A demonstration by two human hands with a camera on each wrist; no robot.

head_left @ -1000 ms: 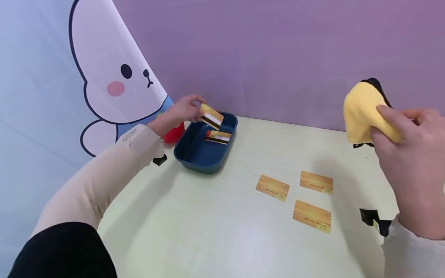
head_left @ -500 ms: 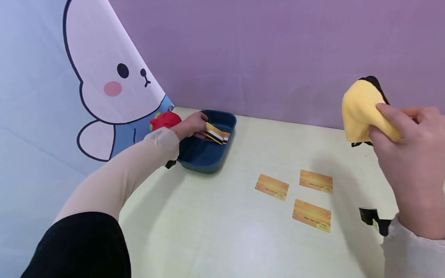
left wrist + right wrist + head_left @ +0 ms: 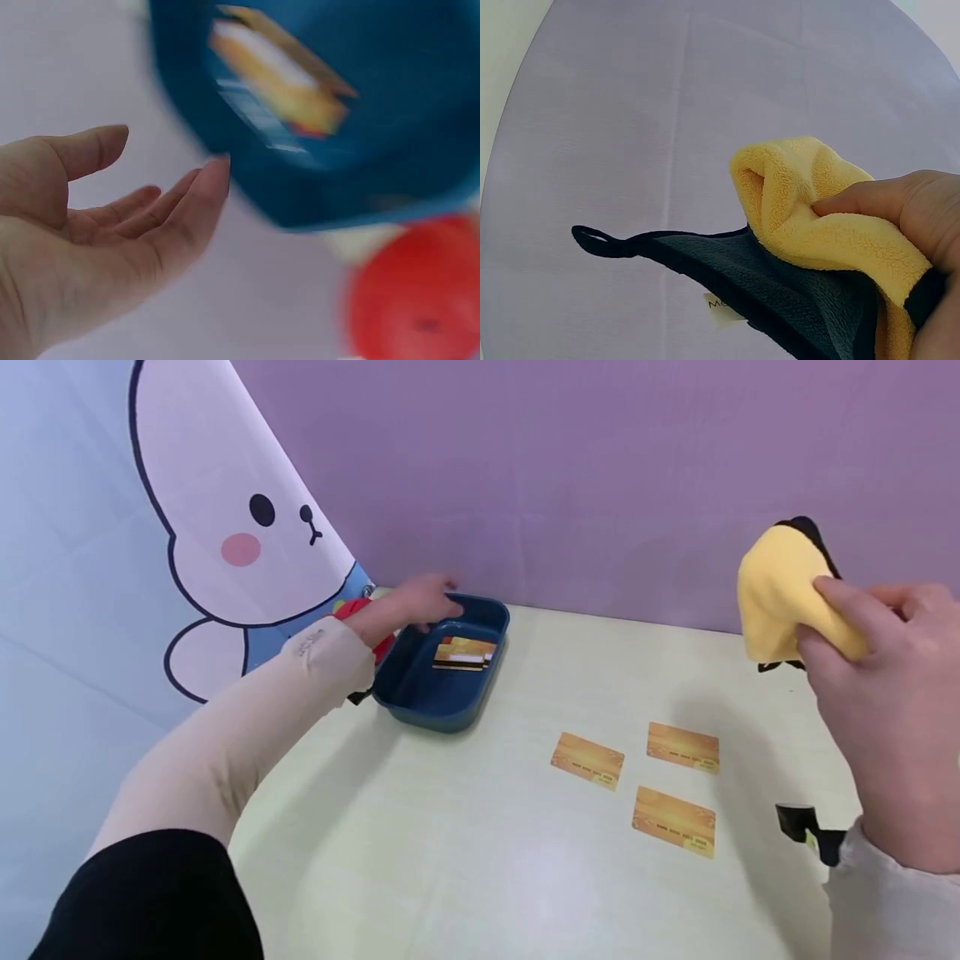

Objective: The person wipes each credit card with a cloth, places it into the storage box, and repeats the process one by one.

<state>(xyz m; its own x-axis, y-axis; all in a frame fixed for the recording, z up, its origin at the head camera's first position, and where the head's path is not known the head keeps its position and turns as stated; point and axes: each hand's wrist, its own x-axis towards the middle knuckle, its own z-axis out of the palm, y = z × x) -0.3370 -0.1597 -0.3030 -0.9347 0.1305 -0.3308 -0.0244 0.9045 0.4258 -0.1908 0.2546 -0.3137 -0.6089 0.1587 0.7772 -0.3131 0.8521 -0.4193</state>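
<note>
My left hand hovers over the back left part of a dark blue tray, fingers loosely extended and holding nothing. Overlapping gold cards lie inside the tray, a black stripe and white strip showing on top. In the left wrist view the hand has thumb and fingers apart, beside the tray's rim. My right hand pinches a bunched towel in the air at the right. The right wrist view shows the towel as fluffy yellow on one side, dark grey on the other, with a black hanging loop.
On the pale table, three gold cards lie face up: a left card, a back right card and a front card. A red object sits left of the tray, partly behind my left arm. A purple backdrop rises behind.
My left hand lowered a gold card into the tray and let it go onto the others, then drew back up and left. My right hand keeps its hold on the towel, nearly still.
</note>
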